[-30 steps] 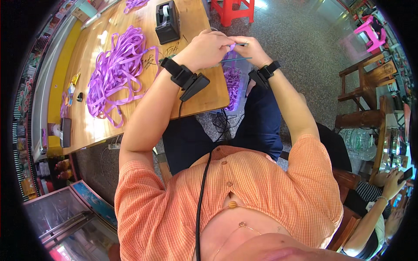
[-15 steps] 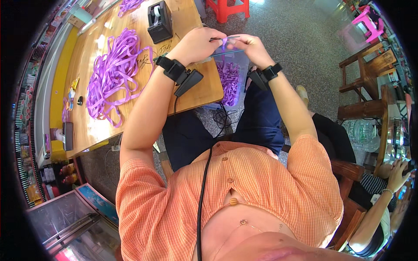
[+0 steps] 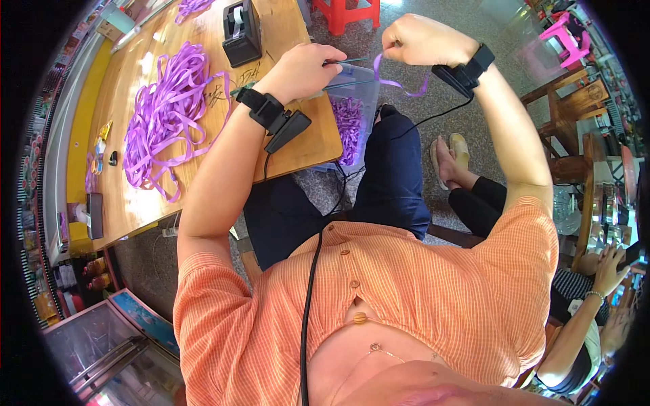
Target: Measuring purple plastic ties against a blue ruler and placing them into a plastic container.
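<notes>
My left hand is over the table's right edge, its thumb and fingers pinched on a thin dark-green rod that points right. Below it a second thin teal rod sticks out past the edge; where it is fixed is hidden. My right hand is raised to the right, closed like a fist on a purple ribbon. The ribbon hangs from these fingers and curls to the right, apart from the rods. Under the rods, a clear plastic bin holds many short purple ribbon pieces.
A heap of purple ribbon lies on the wooden table, with a black tape dispenser behind it. A red stool stands beyond. At right are wooden chairs and another person's foot. Cables hang from my wrist straps.
My right hand has moved away from my left, to the right and up, drawing the purple ribbon off the rods. My left hand has stayed nearly in place.
</notes>
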Available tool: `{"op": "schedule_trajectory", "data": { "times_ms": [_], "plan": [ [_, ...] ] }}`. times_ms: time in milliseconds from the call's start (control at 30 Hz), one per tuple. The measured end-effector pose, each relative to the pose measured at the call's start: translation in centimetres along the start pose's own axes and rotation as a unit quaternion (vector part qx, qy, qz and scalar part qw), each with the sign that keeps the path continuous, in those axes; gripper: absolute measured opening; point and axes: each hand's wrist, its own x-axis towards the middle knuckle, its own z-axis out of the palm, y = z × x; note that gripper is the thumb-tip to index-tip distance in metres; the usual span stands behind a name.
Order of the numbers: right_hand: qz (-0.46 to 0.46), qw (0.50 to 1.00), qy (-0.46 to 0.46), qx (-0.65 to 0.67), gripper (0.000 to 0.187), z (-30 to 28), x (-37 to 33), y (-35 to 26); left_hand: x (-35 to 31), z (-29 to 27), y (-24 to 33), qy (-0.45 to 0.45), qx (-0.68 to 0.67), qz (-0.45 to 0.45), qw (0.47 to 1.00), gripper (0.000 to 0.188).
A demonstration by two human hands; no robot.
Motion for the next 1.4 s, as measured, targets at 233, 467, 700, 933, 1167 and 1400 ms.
{"op": "schedule_trajectory", "data": {
  "times_ms": [233,467,700,933,1167,1400],
  "plan": [
    [0.055,0.973,-0.193,0.112,0.022,-1.0,2.9,-0.5,0.0,0.5,-0.7,0.016,0.007,0.010,1.000,0.029],
    [0.018,0.929,-0.193,0.314,0.023,2.4,3.9,3.0,0.1,0.0,1.2,0.039,-0.053,-0.004,0.998,0.030],
    [-0.032,0.931,-0.100,0.349,0.020,0.3,2.7,1.3,0.6,0.8,0.5,0.041,-0.102,-0.001,0.994,0.029],
    [-0.006,0.885,-0.022,0.465,0.023,2.1,-0.2,2.4,1.1,0.3,1.9,0.021,-0.149,-0.063,0.987,0.030],
    [0.100,0.915,0.013,0.390,0.017,6.2,-2.0,3.2,1.2,-0.2,1.8,0.060,-0.306,0.027,0.950,0.025],
    [0.223,0.906,0.152,0.327,0.025,13.2,-5.3,6.0,0.3,-2.8,2.4,0.066,-0.507,0.039,0.858,0.027]
  ]
}}
